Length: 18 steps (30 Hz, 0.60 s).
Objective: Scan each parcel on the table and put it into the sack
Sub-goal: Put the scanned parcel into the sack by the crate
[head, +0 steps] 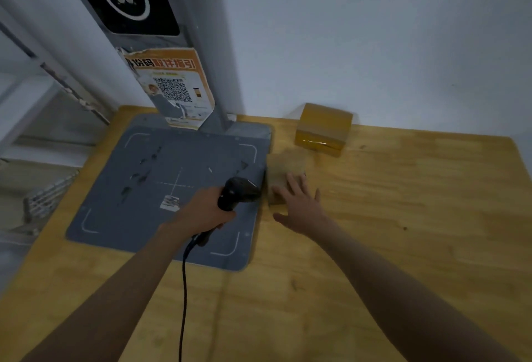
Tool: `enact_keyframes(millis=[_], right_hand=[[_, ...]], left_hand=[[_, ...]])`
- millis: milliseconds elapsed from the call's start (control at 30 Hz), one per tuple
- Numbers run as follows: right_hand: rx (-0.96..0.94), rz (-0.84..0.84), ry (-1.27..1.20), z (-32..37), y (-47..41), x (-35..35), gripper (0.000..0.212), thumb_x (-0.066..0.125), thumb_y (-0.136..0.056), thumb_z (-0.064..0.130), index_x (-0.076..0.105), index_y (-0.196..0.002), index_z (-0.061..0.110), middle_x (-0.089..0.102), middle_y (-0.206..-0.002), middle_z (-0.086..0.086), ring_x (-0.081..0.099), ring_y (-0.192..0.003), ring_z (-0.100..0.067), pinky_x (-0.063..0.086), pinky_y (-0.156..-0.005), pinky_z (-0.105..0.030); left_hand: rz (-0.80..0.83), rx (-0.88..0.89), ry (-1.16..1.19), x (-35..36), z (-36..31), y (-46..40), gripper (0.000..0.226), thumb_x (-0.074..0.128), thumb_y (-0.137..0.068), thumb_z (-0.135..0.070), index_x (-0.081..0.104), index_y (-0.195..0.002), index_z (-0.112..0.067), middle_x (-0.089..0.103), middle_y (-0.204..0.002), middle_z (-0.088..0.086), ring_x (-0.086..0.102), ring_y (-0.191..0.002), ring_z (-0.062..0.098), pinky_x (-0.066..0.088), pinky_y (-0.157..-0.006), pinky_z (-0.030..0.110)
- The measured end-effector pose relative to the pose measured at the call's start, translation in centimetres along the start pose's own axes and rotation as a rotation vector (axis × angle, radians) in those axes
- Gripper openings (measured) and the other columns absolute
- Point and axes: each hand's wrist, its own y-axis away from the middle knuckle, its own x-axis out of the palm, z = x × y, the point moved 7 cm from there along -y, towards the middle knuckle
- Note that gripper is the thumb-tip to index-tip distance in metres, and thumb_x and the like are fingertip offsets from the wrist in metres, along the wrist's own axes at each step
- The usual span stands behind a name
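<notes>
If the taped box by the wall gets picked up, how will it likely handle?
The taped box looks stiff, with squared edges. Its glossy tape wrap may be slippery. Small and squat, it probably won't tip or roll, and is likely light.

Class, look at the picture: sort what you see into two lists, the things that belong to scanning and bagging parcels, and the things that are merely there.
Belongs to the job:
- handheld scanner, held in the left hand
- small blurred parcel, under the right hand
- taped box near the wall

Merely there:
- grey mat
- stand with poster
- wooden table

No sack is in view.
</notes>
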Motion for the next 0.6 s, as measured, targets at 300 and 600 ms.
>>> enact_keyframes(millis=[300, 600], right_hand=[[-0.081, -0.211, -0.039, -2.8, 10.0, 1.9, 0.061, 0.072, -0.084, 0.049, 0.049, -0.131, 0.018, 0.033, -0.153, -0.006, 0.028, -0.147, -0.026, 0.025, -0.120, -0.057], [0.333, -0.163, -0.343, -8.5, 11.5, 3.2, 0.124, 0.086, -0.065, 0.059, 0.016, -0.156, 0.012, 0.027, -0.153, -0.007, 0.028, -0.144, -0.031, 0.033, -0.116, -0.046]], left_hand=[[0.060, 0.034, -0.031, 3.6, -1.7, 2.9, 0.010, 0.072, -0.082, -0.011, 0.064, -0.078, -0.011, 0.069, -0.063, 0.003, 0.066, -0.054, 0.011, 0.051, -0.054, 0.020], [0.100, 0.046, -0.044, 5.6, -2.6, 5.4, 0.005, 0.070, -0.079, -0.007, 0.066, -0.077, -0.007, 0.070, -0.066, 0.009, 0.066, -0.060, 0.019, 0.051, -0.060, 0.028]])
